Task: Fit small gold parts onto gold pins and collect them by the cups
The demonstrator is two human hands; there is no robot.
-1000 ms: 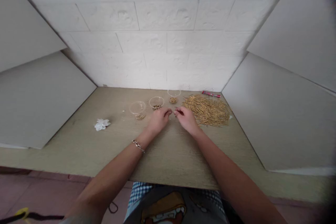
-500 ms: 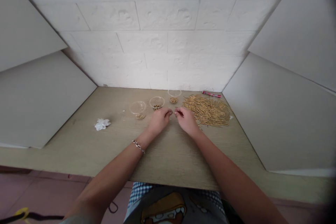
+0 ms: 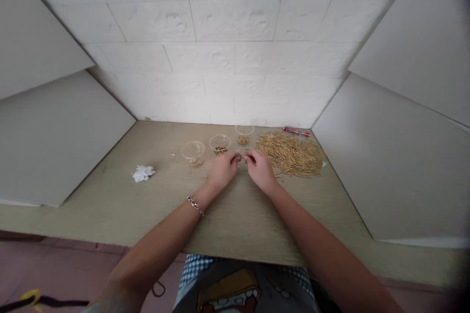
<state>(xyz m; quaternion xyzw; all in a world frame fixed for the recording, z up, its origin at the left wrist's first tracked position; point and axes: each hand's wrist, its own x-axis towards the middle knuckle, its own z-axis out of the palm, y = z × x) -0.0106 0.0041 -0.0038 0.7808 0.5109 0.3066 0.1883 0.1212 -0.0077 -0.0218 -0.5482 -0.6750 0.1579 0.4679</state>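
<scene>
My left hand (image 3: pixel 224 166) and my right hand (image 3: pixel 260 168) meet fingertip to fingertip over the middle of the table (image 3: pixel 242 220). Each is closed in a pinch, and a tiny piece seems to sit between them, too small to name. Right beside my right hand spreads a large pile of thin gold-coloured sticks (image 3: pixel 293 155). Just beyond my left hand stands a clear round tub with dark and gold bits (image 3: pixel 220 149). Small pale-gold pieces (image 3: pixel 196 162) lie in a clear tub further left, and another small heap of gold pieces (image 3: pixel 243 140) sits in a tub behind my hands.
A crumpled white tissue (image 3: pixel 143 173) lies on the left of the table. Along the back right rests a red tube-shaped packet (image 3: pixel 296 131). Grey panels (image 3: pixel 400 166) close in both sides, and a white brick-patterned wall (image 3: pixel 235 58) rises behind.
My two hands have drawn very slightly closer at the fingertips. Otherwise the hands, tubs and pile stay where they were.
</scene>
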